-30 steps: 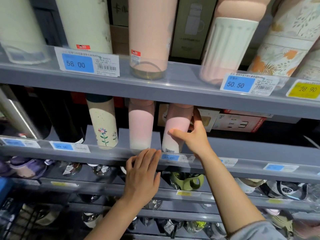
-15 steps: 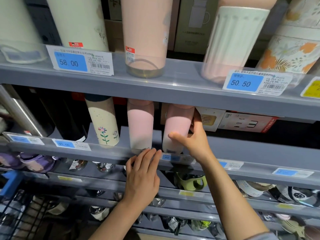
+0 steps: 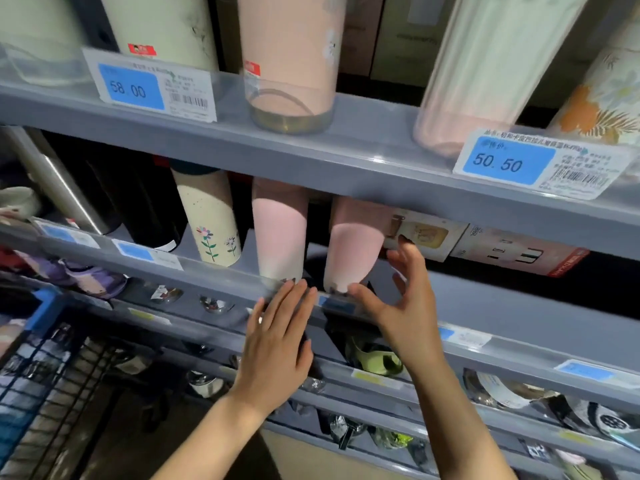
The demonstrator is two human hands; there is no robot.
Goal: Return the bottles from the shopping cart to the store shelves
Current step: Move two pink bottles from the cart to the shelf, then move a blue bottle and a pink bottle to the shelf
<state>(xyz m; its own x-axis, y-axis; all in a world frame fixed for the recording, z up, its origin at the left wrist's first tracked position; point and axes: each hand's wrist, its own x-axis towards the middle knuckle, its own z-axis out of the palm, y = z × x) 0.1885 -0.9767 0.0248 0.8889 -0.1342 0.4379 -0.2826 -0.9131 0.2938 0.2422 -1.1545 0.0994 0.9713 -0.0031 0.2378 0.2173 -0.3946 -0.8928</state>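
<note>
Two pink bottles stand on the middle shelf (image 3: 519, 317): one (image 3: 278, 237) upright, the other (image 3: 353, 252) just right of it, leaning. My right hand (image 3: 403, 303) is spread beside the leaning bottle, thumb near its base, fingers a little off its right side. My left hand (image 3: 280, 337) lies flat with straight fingers on the shelf's front rail, fingertips below the upright pink bottle. A cream bottle with flowers (image 3: 209, 223) stands left of the pink pair.
The upper shelf carries tall cream and pink bottles (image 3: 291, 60) behind price tags (image 3: 152, 90). Boxes (image 3: 516, 251) lie to the right on the middle shelf. Lower shelves hold wrapped cups. The shopping cart's blue-rimmed wire basket (image 3: 38, 368) is at lower left.
My right hand has let go of the right pink bottle and opened beside it. The view has shifted closer. My left hand stays on the rail.
</note>
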